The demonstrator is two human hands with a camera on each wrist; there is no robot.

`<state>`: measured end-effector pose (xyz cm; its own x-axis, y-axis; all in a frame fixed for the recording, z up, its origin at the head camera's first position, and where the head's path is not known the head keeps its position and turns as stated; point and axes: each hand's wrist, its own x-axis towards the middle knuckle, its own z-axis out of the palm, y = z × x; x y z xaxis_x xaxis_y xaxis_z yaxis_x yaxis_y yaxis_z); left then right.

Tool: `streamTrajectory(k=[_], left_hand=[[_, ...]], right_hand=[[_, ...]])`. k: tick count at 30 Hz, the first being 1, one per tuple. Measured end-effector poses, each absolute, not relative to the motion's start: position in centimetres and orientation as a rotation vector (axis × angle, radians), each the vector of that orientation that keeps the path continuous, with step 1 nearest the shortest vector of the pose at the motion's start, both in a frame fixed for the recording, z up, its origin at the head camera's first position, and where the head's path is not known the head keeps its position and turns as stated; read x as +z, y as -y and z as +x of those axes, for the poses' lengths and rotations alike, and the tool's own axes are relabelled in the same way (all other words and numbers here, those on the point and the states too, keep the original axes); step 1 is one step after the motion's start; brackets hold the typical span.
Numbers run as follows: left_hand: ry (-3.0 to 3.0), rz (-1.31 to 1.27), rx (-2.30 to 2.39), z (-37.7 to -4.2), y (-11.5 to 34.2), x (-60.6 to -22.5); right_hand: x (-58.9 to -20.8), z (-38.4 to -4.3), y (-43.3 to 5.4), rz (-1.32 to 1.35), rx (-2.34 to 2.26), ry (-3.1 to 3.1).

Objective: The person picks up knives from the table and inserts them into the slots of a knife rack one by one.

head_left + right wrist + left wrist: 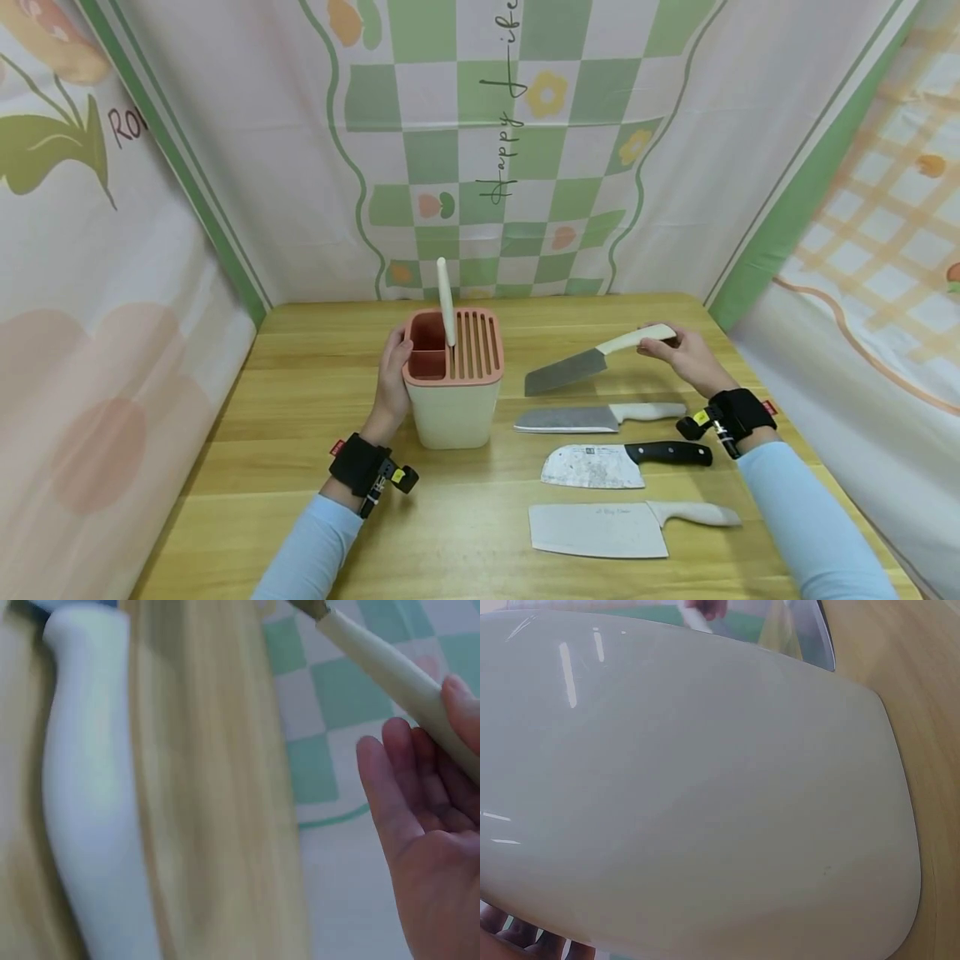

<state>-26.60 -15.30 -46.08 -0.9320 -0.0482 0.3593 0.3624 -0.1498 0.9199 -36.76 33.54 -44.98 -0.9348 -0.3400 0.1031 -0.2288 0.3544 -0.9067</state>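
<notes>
In the head view, my left hand (392,375) holds the left side of a cream knife block (453,417) with a pink slotted top; its fingers (536,939) show beside the block in the left wrist view. A knife with a cream handle (446,302) stands upright in the block. To the right, my right hand (690,358) pinches the cream handle of a wide-bladed kitchen knife (566,372) between thumb and fingers. That handle is raised, with the blade sloping down leftward; whether its tip touches the table cannot be told.
Three knives lie right of the block, handles rightward: a grey-bladed one (570,419), a black-handled one (592,465) and a white cleaver (596,530) nearest the front. They rest on a wooden table (300,400). Patterned cloth (300,167) hangs behind it and on both sides.
</notes>
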Motion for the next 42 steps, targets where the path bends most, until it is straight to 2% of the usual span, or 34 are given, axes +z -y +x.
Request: streamTrajectory(k=[10, 19, 42], left_hand=[[1.846, -0.359, -2.149, -26.5, 15.2, -46.0], [1.86, -0.358, -2.153, -26.5, 15.2, -46.1], [1.861, -0.368, -2.143, -26.3, 15.4, -45.9]], right_hand=[[-42.9, -36.2, -30.5, -0.589, -1.741, -2.586], [-41.2, -35.7, -28.0, -0.751, -1.906, -2.439], [-34.7, -33.0, -21.4, -1.117, -1.97, -2.388]])
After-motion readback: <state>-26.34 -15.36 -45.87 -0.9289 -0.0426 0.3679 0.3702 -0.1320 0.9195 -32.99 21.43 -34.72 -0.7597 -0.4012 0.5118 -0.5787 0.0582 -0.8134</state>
